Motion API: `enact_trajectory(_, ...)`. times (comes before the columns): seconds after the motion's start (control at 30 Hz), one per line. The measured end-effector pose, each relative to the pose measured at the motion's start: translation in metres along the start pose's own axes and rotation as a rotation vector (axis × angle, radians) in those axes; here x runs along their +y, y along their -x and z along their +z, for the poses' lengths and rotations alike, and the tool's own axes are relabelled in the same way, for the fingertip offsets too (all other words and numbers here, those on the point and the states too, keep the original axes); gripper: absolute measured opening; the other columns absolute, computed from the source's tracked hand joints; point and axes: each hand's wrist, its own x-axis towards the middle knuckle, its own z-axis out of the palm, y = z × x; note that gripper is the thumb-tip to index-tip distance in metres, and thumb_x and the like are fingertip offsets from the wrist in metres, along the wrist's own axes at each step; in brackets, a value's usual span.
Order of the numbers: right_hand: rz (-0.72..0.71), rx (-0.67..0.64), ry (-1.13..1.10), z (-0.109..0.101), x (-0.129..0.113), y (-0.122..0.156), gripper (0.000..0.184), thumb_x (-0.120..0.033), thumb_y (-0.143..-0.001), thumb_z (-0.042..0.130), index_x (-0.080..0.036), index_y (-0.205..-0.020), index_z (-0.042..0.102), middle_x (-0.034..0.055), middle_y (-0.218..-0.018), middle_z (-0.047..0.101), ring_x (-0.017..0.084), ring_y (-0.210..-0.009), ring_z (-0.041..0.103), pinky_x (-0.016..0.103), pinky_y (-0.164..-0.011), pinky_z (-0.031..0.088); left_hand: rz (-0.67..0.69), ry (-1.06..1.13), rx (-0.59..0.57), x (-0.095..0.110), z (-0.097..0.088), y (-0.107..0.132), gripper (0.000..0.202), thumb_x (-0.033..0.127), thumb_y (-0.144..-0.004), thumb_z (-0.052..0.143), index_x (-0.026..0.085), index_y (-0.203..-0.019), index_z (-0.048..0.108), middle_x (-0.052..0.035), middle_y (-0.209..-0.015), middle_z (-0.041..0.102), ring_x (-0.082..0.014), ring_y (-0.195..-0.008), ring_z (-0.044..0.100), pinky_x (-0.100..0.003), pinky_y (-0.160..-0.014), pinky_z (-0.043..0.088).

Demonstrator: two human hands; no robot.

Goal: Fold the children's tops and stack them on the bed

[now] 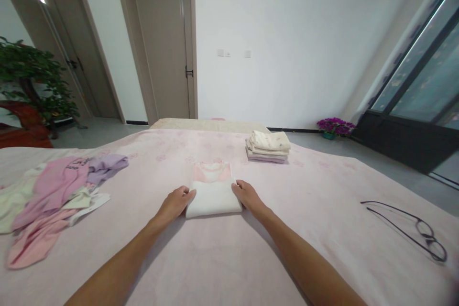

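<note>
A folded white shirt (214,198) with a pink and white neckline lies in front of me on the pink bedsheet (218,258). My left hand (176,202) grips its left edge, thumb on top and the other fingers partly hidden. At the opposite edge, my right hand (248,195) holds the cloth in the same way, its thumb lying on the fabric. The shirt is a flat, roughly square bundle with its collar pointing away from me.
Beyond the shirt, slightly right, stands a stack of folded clothes (268,147). A loose heap of pink, purple and pale clothes (59,191) spreads at the left. Black-framed glasses (426,236) lie at the right. Behind the bed are doors and a white wall.
</note>
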Motion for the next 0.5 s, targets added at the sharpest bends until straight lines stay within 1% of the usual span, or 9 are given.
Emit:
enact_trajectory(0.07,-0.032,0.071,0.084,0.000,0.000,-0.004,0.035,-0.043,-0.095,0.042,-0.020,-0.099,0.068,0.0088,-0.098,0.071,0.022,-0.089,0.062,0.031,-0.076,0.044,0.022,-0.075,0.050,0.005,-0.002,-0.002,0.038,0.051,-0.089,0.047,0.019,-0.090,0.067,-0.0111,-0.091,0.073,-0.0255,-0.084,0.067,-0.029,-0.067,0.043)
enact_trajectory(0.13,-0.036,0.129,0.179,0.002,0.001,-0.006,0.035,-0.042,-0.096,0.041,-0.023,-0.108,0.068,0.0085,-0.106,0.071,0.023,-0.096,0.063,0.033,-0.080,0.045,0.019,-0.151,0.077,0.009,-0.004,-0.002,0.036,0.050,-0.090,0.046,0.021,-0.090,0.067,-0.0096,-0.093,0.074,-0.0254,-0.086,0.067,-0.030,-0.069,0.043)
enact_trajectory(0.23,-0.024,0.170,0.338,0.006,0.004,-0.006,0.028,-0.039,-0.093,0.050,-0.027,-0.111,0.068,0.0060,-0.103,0.071,0.022,-0.090,0.065,0.032,-0.076,0.044,-0.009,-0.274,0.096,0.013,-0.005,0.003,0.028,0.049,-0.089,0.051,0.024,-0.093,0.064,-0.0047,-0.089,0.074,-0.0235,-0.081,0.067,-0.028,-0.065,0.041)
enact_trajectory(0.3,-0.050,0.215,0.395,0.007,0.006,-0.005,0.029,-0.038,-0.090,0.057,-0.028,-0.115,0.065,0.0044,-0.101,0.070,0.019,-0.084,0.064,0.030,-0.072,0.043,0.050,-0.306,0.150,0.011,-0.005,0.007,0.024,0.045,-0.089,0.055,0.025,-0.100,0.061,-0.0024,-0.091,0.073,-0.0209,-0.082,0.067,-0.026,-0.064,0.042)
enact_trajectory(0.33,-0.063,0.241,0.398,0.008,0.006,-0.004,0.030,-0.038,-0.088,0.059,-0.028,-0.116,0.064,0.0035,-0.101,0.069,0.018,-0.082,0.063,0.029,-0.070,0.042,0.116,-0.301,0.192,0.009,-0.004,0.008,0.022,0.042,-0.090,0.055,0.024,-0.102,0.060,-0.0021,-0.095,0.071,-0.0194,-0.083,0.067,-0.026,-0.065,0.043)
enact_trajectory(0.4,-0.066,0.275,0.370,0.006,0.005,-0.002,0.032,-0.037,-0.086,0.062,-0.027,-0.116,0.060,0.0015,-0.099,0.067,0.016,-0.078,0.062,0.027,-0.066,0.040,0.316,-0.280,0.258,0.002,-0.004,0.010,0.015,0.032,-0.092,0.053,0.023,-0.103,0.059,-0.0026,-0.105,0.067,-0.0166,-0.087,0.067,-0.025,-0.070,0.047)
enact_trajectory(0.43,-0.061,0.276,0.351,0.005,0.003,-0.001,0.030,-0.035,-0.085,0.063,-0.027,-0.114,0.060,0.0006,-0.096,0.066,0.016,-0.076,0.061,0.027,-0.065,0.040,0.434,-0.273,0.268,-0.002,-0.004,0.009,0.014,0.028,-0.093,0.051,0.023,-0.103,0.059,-0.0031,-0.109,0.065,-0.0161,-0.090,0.066,-0.026,-0.074,0.049)
enact_trajectory(0.5,-0.069,0.252,0.322,0.002,0.000,0.002,0.020,-0.031,-0.084,0.063,-0.025,-0.103,0.062,-0.0003,-0.091,0.065,0.015,-0.075,0.060,0.027,-0.065,0.040,0.656,-0.271,0.228,-0.010,-0.005,0.008,0.020,0.019,-0.094,0.047,0.024,-0.105,0.062,-0.0041,-0.115,0.064,-0.0164,-0.099,0.065,-0.028,-0.084,0.051)
